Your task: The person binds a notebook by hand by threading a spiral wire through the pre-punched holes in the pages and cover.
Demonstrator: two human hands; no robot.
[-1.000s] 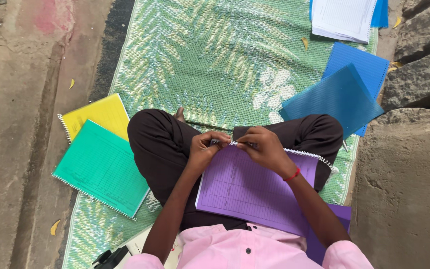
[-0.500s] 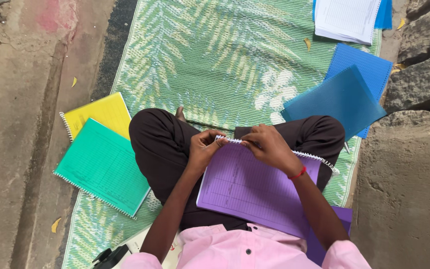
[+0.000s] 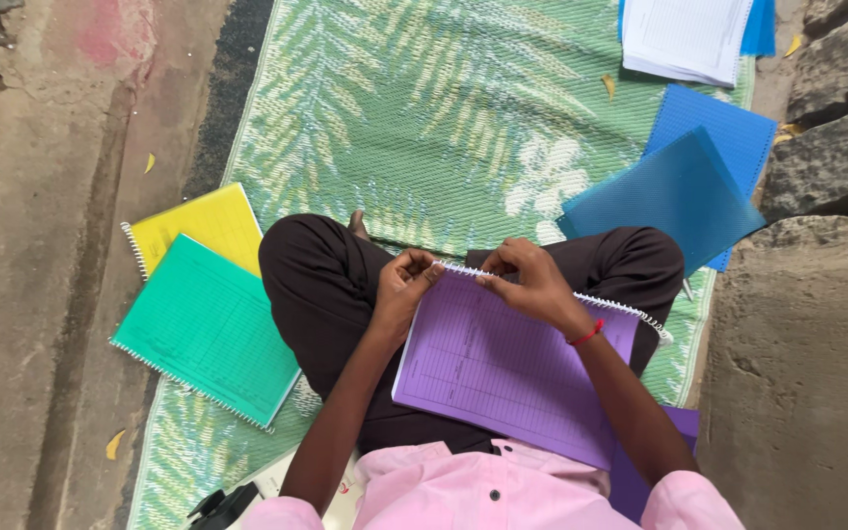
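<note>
A: Concrete floor [image 3: 41, 324] on far left, bare and grey. What lies next to it?

B: A green woven mat [image 3: 424, 118] w/ leaf pattern. On its left edge two spiral notebooks: a yellow notebook [image 3: 198, 224], and a green notebook [image 3: 210, 329] lying partly over the yellow one's lower corner.

A: And the person?

B: Sits cross-legged in the middle, dark trousers [image 3: 321, 285], pink shirt [image 3: 483, 489]. A purple notebook [image 3: 512, 368] rests on the lap, its white spiral wire [image 3: 581, 297] along the top edge.

A: Left hand?

B: The left hand [image 3: 402, 285] is at the left end of the spiral, fingers curled in, pinching the wire at the corner of the purple cover.

A: Right hand?

B: The right hand [image 3: 532, 280] is just beside it, approx. at the wire a bit more to the right, fingers bent and closed on the spiral and top edge. A red thread [image 3: 588, 334] goes around that wrist. The two hands are near, not touching.

A: Further right?

B: Two blue plastic covers [image 3: 684, 191] overlapping on the mat, touching the knee. Above them, a stack of white sheets [image 3: 689, 34] on another blue sheet. Then rough stones [image 3: 841, 147] at far right
</note>
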